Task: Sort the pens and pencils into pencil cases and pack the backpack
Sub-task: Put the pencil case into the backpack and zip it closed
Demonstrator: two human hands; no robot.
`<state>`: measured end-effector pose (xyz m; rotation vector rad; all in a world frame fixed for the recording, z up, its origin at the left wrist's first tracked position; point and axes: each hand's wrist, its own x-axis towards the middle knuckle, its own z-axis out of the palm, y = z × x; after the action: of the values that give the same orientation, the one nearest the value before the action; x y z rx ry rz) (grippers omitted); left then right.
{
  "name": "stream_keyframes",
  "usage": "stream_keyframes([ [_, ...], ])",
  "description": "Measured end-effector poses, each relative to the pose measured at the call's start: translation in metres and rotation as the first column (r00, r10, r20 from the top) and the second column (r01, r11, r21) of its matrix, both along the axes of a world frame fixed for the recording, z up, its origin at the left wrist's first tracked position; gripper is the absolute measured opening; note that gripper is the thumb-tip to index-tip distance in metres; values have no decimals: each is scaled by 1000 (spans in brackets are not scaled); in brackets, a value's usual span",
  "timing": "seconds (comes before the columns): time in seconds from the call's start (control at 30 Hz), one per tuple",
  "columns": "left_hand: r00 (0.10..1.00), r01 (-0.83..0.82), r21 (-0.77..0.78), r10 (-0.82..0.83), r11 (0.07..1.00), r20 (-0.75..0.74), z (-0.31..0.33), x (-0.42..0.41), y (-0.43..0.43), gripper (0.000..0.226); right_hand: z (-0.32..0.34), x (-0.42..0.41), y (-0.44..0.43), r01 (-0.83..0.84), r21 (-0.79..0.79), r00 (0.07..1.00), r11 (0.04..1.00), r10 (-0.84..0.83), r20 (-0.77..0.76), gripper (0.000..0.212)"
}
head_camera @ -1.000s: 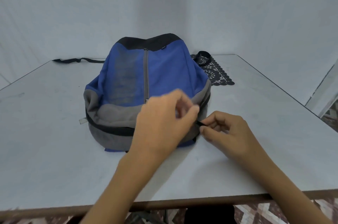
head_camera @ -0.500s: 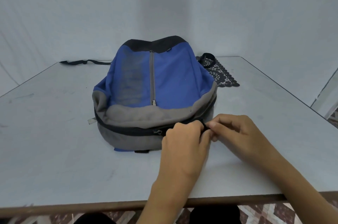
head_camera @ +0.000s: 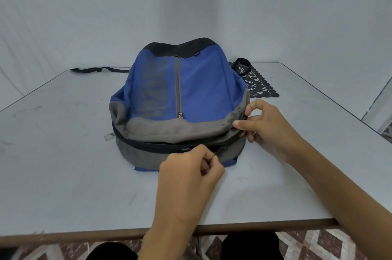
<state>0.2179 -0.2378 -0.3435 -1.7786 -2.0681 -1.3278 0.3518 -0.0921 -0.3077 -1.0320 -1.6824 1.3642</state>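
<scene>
Zipping the backpack [head_camera: 191, 90], flat mid-table [head_camera: 63, 175], main zip [head_camera: 137, 143] toward near edge. Pinching a zip pull [head_camera: 218, 151] with left hand [head_camera: 191, 168], slid leftward from the right corner since half a second ago. Pinching corner fabric with right hand [head_camera: 267, 130], other fingers curled. Probably closing the last gap; packing nearly done. No pens or cases in view. Behind, a black lace mat [head_camera: 261, 88].

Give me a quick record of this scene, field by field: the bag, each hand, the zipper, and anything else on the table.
backpack: blue and grey, lying flat on the table
main zipper: black, runs round the grey near edge
left hand: fingers curled, seems to pinch a zipper pull
right hand: pinches the backpack's grey edge at its right corner
black lace mat: behind the backpack, right
black strap: trails back left
pens, cases: none visible
</scene>
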Motion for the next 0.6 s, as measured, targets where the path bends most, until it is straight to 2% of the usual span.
stream_keyframes([
  [0.2,985,7,-64,4,998,170,3,-38,-47,24,2,-3,-4,-8,24,1000,1000,7,30,26],
  [0.37,985,52,-128,-30,990,169,18,-46,-48,25,5,2,3,3,14,992,1000,-4,123,23],
  [0.47,974,-21,-18,25,1000,226,44,-70,-44,24,17,6,16,116,184,974,976,-148,172,20],
  [0.53,971,-106,58,91,993,223,60,-96,-31,22,28,2,23,180,317,968,931,-225,111,12],
  [0.6,968,-127,53,112,990,226,70,-119,-14,20,39,-10,26,164,439,967,883,-232,105,5],
])
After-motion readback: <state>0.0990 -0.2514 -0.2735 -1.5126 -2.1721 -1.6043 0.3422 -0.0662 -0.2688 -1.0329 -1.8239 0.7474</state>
